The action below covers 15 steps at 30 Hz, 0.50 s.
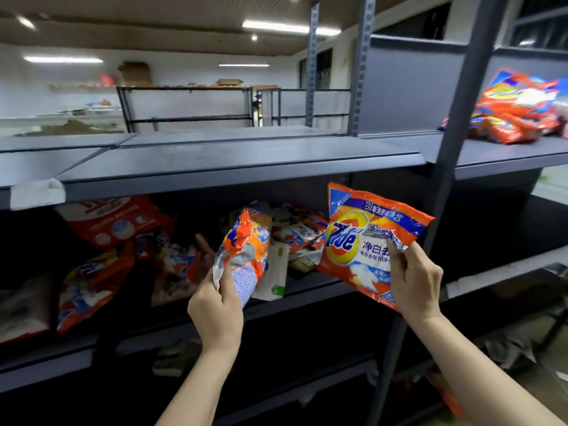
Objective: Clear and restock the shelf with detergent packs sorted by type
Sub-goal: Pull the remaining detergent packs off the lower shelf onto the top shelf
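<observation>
Gripping detergent packs [365,241], both hands [413,281] raised.

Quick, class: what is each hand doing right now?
Left hand: closed on an orange detergent pack.
Right hand: closed on an orange Tide pack.

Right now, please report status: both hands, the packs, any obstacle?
Left hand shut on orange pack. Right hand shut on Tide pack. Mixed packs on middle shelf. Upright post near right grip.
</observation>
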Available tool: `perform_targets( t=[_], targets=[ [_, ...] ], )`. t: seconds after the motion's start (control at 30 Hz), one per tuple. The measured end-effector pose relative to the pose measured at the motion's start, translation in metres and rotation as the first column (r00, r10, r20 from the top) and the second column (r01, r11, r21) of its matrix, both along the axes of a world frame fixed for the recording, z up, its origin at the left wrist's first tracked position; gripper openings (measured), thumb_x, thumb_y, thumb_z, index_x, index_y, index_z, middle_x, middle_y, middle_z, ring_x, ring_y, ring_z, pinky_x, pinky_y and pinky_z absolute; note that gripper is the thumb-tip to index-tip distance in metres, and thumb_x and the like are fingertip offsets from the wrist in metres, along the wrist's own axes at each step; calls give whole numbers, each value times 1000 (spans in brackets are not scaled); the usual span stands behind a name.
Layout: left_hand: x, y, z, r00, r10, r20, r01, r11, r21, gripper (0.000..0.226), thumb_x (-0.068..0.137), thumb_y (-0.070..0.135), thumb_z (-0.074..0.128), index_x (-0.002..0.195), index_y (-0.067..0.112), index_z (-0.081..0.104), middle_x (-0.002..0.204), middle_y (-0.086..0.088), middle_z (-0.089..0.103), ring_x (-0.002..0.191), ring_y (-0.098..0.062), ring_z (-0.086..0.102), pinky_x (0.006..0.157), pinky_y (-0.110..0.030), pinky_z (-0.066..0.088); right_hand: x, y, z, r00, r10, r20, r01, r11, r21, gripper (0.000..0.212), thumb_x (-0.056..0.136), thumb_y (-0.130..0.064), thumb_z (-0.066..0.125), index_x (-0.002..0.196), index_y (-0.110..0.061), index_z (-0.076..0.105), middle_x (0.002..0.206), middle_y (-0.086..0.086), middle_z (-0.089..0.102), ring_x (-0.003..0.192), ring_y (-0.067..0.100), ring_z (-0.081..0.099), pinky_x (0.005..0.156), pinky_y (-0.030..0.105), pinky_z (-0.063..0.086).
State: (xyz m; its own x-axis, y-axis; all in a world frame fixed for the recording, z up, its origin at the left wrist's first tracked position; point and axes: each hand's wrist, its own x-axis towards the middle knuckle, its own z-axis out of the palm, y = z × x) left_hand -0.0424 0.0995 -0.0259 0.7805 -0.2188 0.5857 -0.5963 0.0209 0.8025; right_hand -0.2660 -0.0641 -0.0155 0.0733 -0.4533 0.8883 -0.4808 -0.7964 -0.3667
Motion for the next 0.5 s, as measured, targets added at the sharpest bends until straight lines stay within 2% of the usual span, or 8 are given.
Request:
perform_targets(
  t=[0.1, 0.23, 0.3, 0.37, 0.43, 0.5],
  targets=[
    [-28, -20, 7, 993, -120, -4, 120, 993, -18, 63, 87, 54, 38, 104, 2, 70, 86, -9, 72, 81, -25, 65, 70, -28, 44, -36, 2, 6, 997, -73, 9, 73, 997, -7, 69, 98, -55, 31, 84, 8, 57, 83, 19, 71, 62, 25, 70, 52, 9, 37],
    [-73, -49, 24, 966, -259, -17, 257, 962, -89, 43, 93, 38, 48, 97, 2, 71, 82, -2, 70, 81, -19, 64, 72, -21, 40, -86, 0, 17, 984, -171, 49, 172, 985, -19, 67, 99, -54, 31, 86, 6, 59, 82, 14, 71, 62, 15, 67, 53, -4, 34],
    [-98, -63, 32, 943, -331, -18, 326, 936, -130, 45, 90, 42, 47, 93, 5, 72, 78, 2, 69, 76, -14, 62, 69, -18, 39, -113, -4, 25, 967, -241, 86, 246, 968, -57, 64, 100, -48, 32, 82, 7, 59, 74, 15, 69, 57, 9, 61, 57, -7, 31],
    [-122, -79, 41, 916, -401, -17, 393, 904, -169, 52, 86, 52, 44, 86, 8, 71, 74, 6, 68, 71, -9, 61, 67, -20, 42, -137, -10, 34, 944, -304, 131, 317, 943, -98, 56, 101, -41, 34, 79, 5, 57, 64, 17, 63, 64, 13, 49, 60, -9, 27],
    [-146, -96, 48, 886, -463, -10, 452, 868, -206, 52, 83, 57, 41, 82, 12, 69, 72, 11, 66, 68, 0, 59, 67, -20, 43, -162, -19, 43, 925, -345, 160, 364, 925, -110, 49, 101, -38, 36, 80, 1, 56, 61, 15, 60, 62, 7, 40, 58, -3, 29],
    [-172, -115, 54, 865, -502, 1, 489, 842, -227, 53, 83, 57, 41, 80, 12, 68, 69, 10, 66, 65, 2, 57, 65, -21, 44, -187, -32, 47, 907, -375, 190, 395, 915, -81, 53, 100, -42, 34, 83, 1, 60, 63, 13, 60, 57, 7, 40, 53, 12, 26]
  ],
)
